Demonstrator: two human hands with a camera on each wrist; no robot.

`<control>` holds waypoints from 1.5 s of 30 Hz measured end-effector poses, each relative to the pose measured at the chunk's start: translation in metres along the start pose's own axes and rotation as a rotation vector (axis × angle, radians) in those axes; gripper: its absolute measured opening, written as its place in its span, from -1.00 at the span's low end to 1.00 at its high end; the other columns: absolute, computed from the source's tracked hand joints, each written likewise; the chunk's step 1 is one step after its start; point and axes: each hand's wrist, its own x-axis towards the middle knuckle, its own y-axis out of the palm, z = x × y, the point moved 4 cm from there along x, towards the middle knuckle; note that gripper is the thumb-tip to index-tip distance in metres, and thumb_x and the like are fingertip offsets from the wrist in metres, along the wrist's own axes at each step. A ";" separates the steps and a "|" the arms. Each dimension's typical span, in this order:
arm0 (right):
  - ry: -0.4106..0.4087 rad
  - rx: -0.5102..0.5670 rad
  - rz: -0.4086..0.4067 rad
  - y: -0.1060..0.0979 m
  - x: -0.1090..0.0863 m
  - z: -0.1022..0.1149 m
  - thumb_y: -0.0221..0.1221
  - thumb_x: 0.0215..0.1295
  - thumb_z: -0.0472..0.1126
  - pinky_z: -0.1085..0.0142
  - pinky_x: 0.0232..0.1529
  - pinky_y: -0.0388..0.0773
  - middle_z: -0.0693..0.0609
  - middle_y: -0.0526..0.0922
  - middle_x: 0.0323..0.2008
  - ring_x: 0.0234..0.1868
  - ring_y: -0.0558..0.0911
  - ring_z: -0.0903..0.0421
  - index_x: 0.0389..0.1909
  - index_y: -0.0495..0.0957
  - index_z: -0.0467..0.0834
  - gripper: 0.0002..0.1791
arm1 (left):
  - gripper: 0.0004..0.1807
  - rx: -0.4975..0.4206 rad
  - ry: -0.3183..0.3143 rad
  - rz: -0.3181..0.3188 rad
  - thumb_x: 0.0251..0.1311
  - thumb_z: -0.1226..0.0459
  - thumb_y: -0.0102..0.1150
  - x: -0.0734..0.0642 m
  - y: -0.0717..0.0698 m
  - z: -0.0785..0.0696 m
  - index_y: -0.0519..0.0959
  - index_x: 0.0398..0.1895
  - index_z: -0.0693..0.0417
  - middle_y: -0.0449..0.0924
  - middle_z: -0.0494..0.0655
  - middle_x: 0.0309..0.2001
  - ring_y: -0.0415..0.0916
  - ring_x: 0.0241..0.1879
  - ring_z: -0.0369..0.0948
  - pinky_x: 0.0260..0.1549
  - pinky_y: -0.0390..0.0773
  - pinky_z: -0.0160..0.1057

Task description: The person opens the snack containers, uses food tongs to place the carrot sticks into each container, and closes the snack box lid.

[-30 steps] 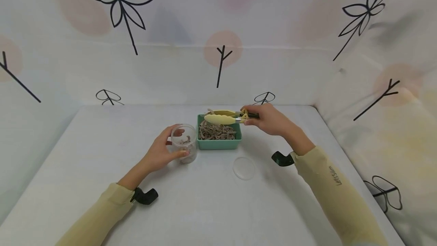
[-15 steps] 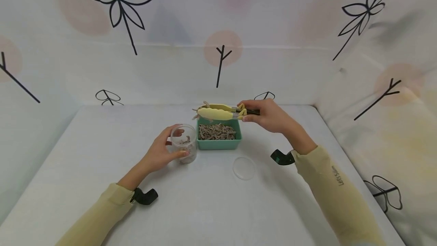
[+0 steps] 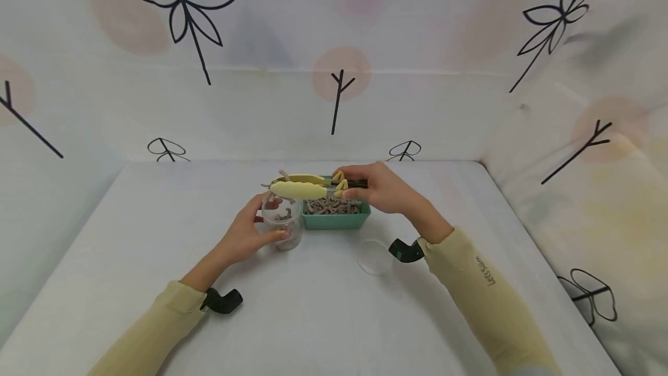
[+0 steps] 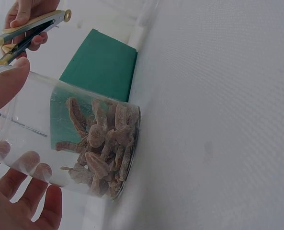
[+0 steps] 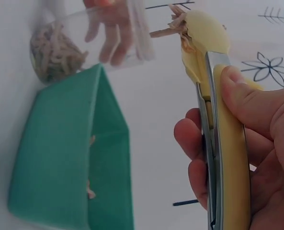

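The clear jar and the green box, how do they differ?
The clear jar is see-through; the green box is opaque. The jar is round, while the box is rectangular and wider. The left hand grips the jar, but no hand holds the box. Both are open at the top and contain brownish, twisted pieces.

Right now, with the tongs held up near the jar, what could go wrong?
Thin brown pieces poke out past the tips of the yellow tongs, so some might fall outside the clear jar. If the right hand loosens its grip, the whole bunch could drop. And if the tongs bump the open rim, the jar might tip, though the left hand holds it.
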 end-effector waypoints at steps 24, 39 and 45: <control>0.018 -0.217 0.186 -0.001 0.003 0.021 0.26 0.38 -0.16 0.27 -0.24 0.56 0.09 0.67 -0.14 -0.27 0.58 0.21 0.25 0.50 -0.17 -0.55 | -0.01 0.007 0.006 0.003 0.04 0.12 0.54 -0.001 0.001 0.000 0.17 0.50 0.03 0.30 0.00 0.39 0.30 0.30 -0.02 0.09 0.48 0.06; 0.041 -0.231 0.179 -0.004 0.002 0.019 0.28 0.36 -0.15 0.28 -0.22 0.57 0.06 0.67 -0.07 -0.24 0.58 0.18 0.30 0.48 -0.20 -0.47 | -0.01 0.006 0.018 0.001 0.04 0.13 0.54 0.000 0.000 0.000 0.17 0.50 -0.01 0.33 -0.04 0.36 0.31 0.29 -0.05 0.08 0.48 0.05; 0.078 -0.220 0.147 -0.013 -0.005 0.012 0.30 0.34 -0.15 0.24 -0.22 0.55 0.08 0.67 -0.09 -0.24 0.58 0.17 0.30 0.48 -0.17 -0.47 | -0.02 0.001 0.018 -0.005 0.04 0.13 0.54 0.000 0.001 0.001 0.18 0.49 -0.02 0.39 -0.02 0.31 0.33 0.28 -0.05 0.08 0.48 0.03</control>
